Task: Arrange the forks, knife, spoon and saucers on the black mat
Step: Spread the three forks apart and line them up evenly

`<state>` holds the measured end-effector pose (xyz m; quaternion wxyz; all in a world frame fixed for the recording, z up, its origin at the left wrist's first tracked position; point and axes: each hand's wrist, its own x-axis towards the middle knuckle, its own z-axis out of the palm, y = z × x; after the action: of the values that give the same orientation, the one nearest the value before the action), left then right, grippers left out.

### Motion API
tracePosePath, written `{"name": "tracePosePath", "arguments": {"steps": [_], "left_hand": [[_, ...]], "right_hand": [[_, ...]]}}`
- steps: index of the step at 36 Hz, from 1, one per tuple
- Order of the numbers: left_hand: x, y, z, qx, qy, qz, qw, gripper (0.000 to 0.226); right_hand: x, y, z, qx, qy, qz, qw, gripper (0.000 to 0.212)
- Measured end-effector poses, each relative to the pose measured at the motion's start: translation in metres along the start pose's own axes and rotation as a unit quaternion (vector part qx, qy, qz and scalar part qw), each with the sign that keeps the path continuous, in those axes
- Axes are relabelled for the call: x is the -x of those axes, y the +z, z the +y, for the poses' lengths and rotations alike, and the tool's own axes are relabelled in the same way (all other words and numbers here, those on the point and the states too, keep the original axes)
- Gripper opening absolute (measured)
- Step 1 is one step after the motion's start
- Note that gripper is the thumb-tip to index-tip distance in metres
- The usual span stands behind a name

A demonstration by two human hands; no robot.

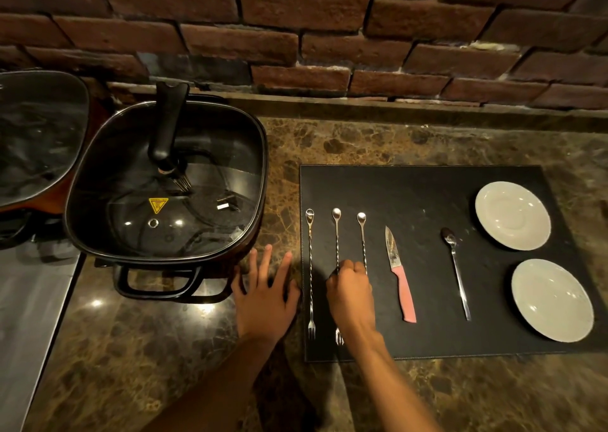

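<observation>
The black mat (427, 185) lies on the marble counter. On its left side lie three long twisted forks with spoon ends: left fork (310, 267), middle fork (336, 237), right fork (362, 237). My right hand (350, 290) is closed over the middle and right forks' stems. It hides which one it grips. A pink-handled knife (399, 277) lies to the right, then a spoon (455, 267). Two white saucers sit at the mat's right edge, far saucer (512, 215) and near saucer (552, 300). My left hand (265, 293) rests flat on the counter, fingers spread, left of the mat.
A black square electric pan (164, 181) with a glass lid and tall handle stands on the left. Another lidded pan (36, 135) is at the far left. A brick wall (329, 37) runs behind the counter. A steel surface (29, 316) borders the counter's left.
</observation>
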<state>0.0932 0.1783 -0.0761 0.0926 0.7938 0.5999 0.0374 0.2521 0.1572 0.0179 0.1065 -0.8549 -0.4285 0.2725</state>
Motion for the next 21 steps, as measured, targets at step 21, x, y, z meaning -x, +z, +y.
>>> {"name": "tracePosePath", "arguments": {"steps": [21], "left_hand": [[0.001,-0.010,0.004,0.017,-0.002,-0.003,1.000,0.059]], "right_hand": [[0.003,-0.002,0.006,0.012,-0.021,0.000,1.000,0.031]]}}
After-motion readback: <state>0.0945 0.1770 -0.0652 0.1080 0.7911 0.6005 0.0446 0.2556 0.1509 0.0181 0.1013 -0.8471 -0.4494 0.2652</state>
